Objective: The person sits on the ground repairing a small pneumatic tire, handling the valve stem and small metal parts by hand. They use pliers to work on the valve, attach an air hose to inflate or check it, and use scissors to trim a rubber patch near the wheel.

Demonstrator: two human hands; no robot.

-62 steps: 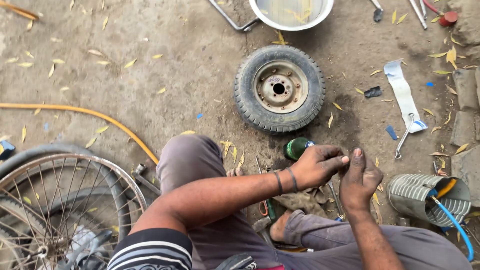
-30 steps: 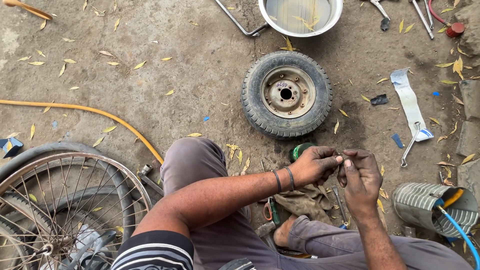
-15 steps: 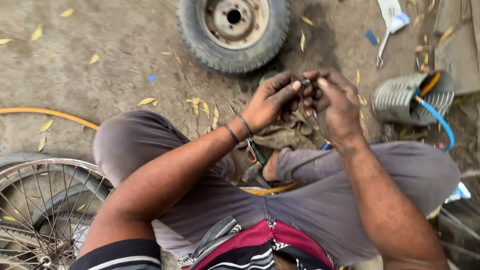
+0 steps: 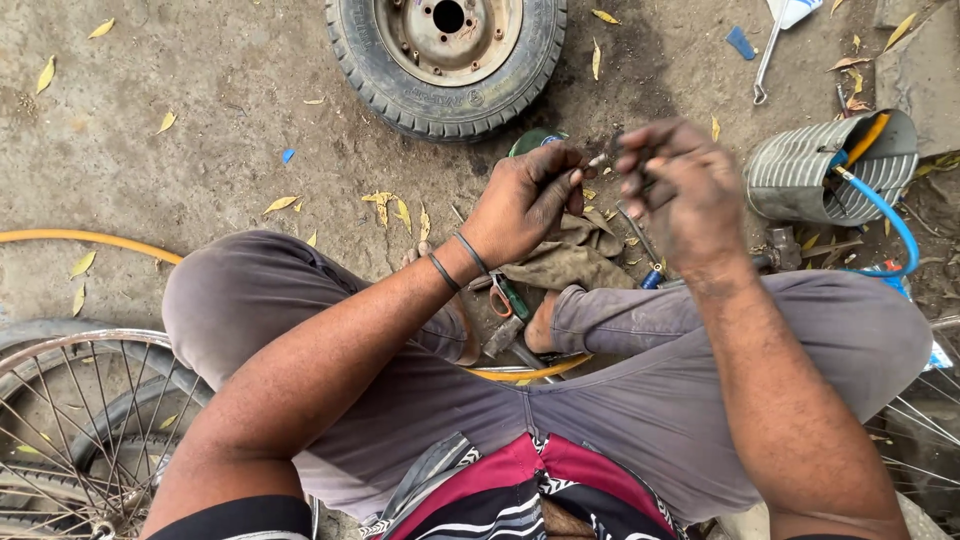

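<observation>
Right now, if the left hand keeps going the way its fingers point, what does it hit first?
The right hand. The left hand pinches a small metal part, its fingers aimed right at it across a narrow gap. Depth is unclear, so they might pass.

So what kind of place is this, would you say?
Most likely an open-air roadside tyre or cycle repair spot: bare dirt ground, a small tyre on its rim, a spoked bicycle wheel and a wrench lying about.

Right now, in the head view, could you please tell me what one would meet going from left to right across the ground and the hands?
Yellow hose → bicycle wheel → small tyre → left hand → right hand → ribbed metal can → blue tube.
</observation>
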